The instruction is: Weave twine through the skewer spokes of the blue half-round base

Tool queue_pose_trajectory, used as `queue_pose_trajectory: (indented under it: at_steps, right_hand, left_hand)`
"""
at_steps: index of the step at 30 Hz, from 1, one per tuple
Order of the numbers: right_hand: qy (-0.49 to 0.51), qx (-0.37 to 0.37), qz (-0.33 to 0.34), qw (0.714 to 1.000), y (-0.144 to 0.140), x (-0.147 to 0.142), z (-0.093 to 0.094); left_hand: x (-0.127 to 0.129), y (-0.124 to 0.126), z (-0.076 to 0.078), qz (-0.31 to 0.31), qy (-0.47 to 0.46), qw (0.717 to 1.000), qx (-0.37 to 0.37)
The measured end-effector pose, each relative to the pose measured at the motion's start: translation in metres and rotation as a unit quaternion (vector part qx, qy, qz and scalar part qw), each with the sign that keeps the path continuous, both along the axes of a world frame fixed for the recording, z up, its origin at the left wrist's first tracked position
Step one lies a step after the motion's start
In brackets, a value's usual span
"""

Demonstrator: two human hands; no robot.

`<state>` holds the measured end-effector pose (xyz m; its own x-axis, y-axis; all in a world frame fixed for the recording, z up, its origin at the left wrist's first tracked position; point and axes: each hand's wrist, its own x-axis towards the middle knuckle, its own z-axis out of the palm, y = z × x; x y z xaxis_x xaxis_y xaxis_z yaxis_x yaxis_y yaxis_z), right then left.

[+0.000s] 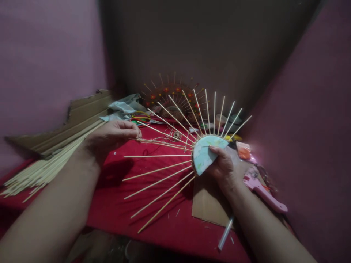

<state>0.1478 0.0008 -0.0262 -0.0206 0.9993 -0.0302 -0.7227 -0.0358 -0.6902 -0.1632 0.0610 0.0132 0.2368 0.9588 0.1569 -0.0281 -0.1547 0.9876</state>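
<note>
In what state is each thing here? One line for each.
Left hand: closed, pinching twine.
Right hand: closed, gripping the half-disc.
Twine: drawn out toward the half-disc.
Half-disc: held, fanned sticks around its curved edge.
Loose sticks: lying in a bundle.
Scissors: lying down; open or shut unclear.
Pink glue gun: lying down.

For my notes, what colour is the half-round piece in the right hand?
The half-round piece is pale blue-green with whitish patches, seen in the head view.
</note>
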Motion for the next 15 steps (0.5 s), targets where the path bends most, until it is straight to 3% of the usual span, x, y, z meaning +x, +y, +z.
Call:
queue_pose_trajectory:
  at_steps: [3,11,15]
  right_hand:
    - [0.001,-0.002,-0.004,1.000,0.000,0.000,0.001]
    - [0.024,-0.006,-0.009,1.000,0.001,-0.001,0.001]
    - [0.047,0.010,-0.014,0.999,0.001,-0.001,0.003]
  left_hand:
    - [-0.005,0.002,0.000,-0.109,0.025,0.993,0.033]
    - [-0.018,0.001,0.004,-0.100,0.038,0.985,0.134]
    - [-0.023,0.002,0.007,-0.077,0.101,0.987,0.099]
